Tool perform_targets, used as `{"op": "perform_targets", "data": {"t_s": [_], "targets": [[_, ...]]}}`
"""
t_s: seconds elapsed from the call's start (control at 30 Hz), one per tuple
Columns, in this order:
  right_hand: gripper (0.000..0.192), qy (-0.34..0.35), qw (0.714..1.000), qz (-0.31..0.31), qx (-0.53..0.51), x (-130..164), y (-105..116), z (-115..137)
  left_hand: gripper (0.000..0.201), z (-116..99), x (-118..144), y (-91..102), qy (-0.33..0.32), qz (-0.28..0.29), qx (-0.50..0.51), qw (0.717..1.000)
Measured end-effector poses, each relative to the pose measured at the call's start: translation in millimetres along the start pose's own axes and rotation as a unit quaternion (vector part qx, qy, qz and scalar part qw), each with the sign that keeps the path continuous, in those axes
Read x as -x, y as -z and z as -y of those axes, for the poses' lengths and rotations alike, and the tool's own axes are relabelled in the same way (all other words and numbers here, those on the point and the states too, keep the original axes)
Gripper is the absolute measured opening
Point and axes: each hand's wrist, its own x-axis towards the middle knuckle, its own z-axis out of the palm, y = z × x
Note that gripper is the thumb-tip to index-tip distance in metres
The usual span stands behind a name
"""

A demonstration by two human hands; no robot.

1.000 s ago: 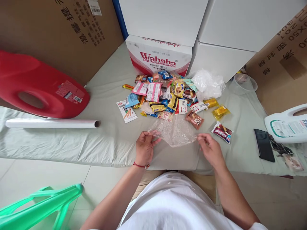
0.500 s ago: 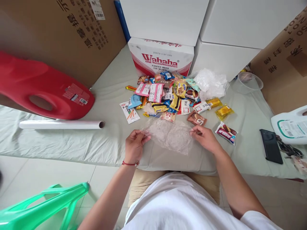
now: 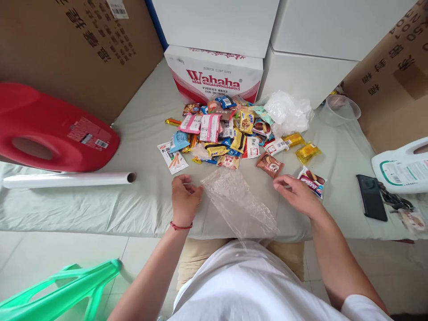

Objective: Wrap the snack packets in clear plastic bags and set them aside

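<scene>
The left hand (image 3: 183, 200) pinches one corner of the clear plastic bag (image 3: 239, 205), which lies just below the snack pile (image 3: 230, 131), so it drapes slack; the right hand (image 3: 296, 194), open and empty, hovers beside it.

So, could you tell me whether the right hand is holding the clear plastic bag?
No, the right hand hovers open apart from the clear plastic bag; the left hand is at its corner.

A clear plastic bag (image 3: 239, 205) is pinched at its corner by the left hand (image 3: 183, 200), its loose end draped toward the body. The right hand (image 3: 296, 192) is held open just beside a red-and-white snack packet (image 3: 311, 181). A heap of snack packets (image 3: 227, 131) is spread beyond, before a Wahaha box (image 3: 214, 76).
</scene>
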Motion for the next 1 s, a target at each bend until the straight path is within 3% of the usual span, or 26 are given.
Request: {"op": "perform_targets", "data": {"t_s": [0.07, 0.13, 0.23, 0.3, 0.37, 0.47, 0.6, 0.67, 0.73, 0.8, 0.9, 1.0], "targets": [[0.026, 0.026, 0.999, 0.004, -0.021, -20.1, -14.9, 3.0, 0.049, -3.2, 9.2, -1.8, -0.097, -0.052, -0.076, 0.991], [0.028, 0.049, 0.998, 0.016, -0.038, -35.2, -34.4, 4.1, 0.044, -5.6, 18.9, -3.8, -0.207, -0.043, -0.134, 0.968], [0.034, 0.055, 0.996, 0.031, -0.055, -45.5, -59.5, 3.9, 0.037, -4.7, 27.7, -7.2, -0.346, 0.086, -0.192, 0.914], [0.030, 0.041, 0.995, 0.039, -0.079, -45.9, -69.0, 3.6, 0.034, -1.4, 28.7, -9.1, -0.368, 0.181, -0.208, 0.888], [0.021, 0.029, 0.993, 0.032, -0.107, -44.0, -73.0, 3.8, 0.032, 1.8, 28.1, -10.2, -0.343, 0.232, -0.198, 0.888], [0.017, 0.038, 0.992, 0.005, -0.117, -40.1, -73.3, 4.9, 0.031, 0.2, 27.9, -11.2, -0.279, 0.243, -0.133, 0.919], [0.017, 0.064, 0.994, -0.007, -0.090, -35.1, -69.9, 7.7, 0.021, -18.1, 24.5, -17.8, -0.224, 0.112, -0.069, 0.966], [0.017, 0.074, 0.994, -0.008, -0.077, -32.4, -67.3, 10.8, 0.031, -30.5, 19.5, -25.3, -0.215, 0.067, -0.048, 0.973], [0.016, 0.079, 0.994, -0.010, -0.071, -29.8, -64.0, 15.1, 0.044, -41.4, 14.2, -34.8, -0.193, 0.085, 0.009, 0.977], [0.017, 0.079, 0.994, -0.018, -0.068, -27.2, -60.1, 19.4, 0.046, -48.3, 11.0, -44.6, -0.149, 0.140, 0.080, 0.976], [0.017, 0.076, 0.995, -0.034, -0.058, -24.1, -54.3, 21.5, 0.026, -49.4, 12.0, -56.3, -0.081, 0.229, 0.128, 0.962], [0.017, 0.061, 0.995, -0.049, -0.067, -22.0, -50.5, 15.7, 0.025, -42.1, 16.0, -61.7, -0.050, 0.217, 0.134, 0.966]]}}
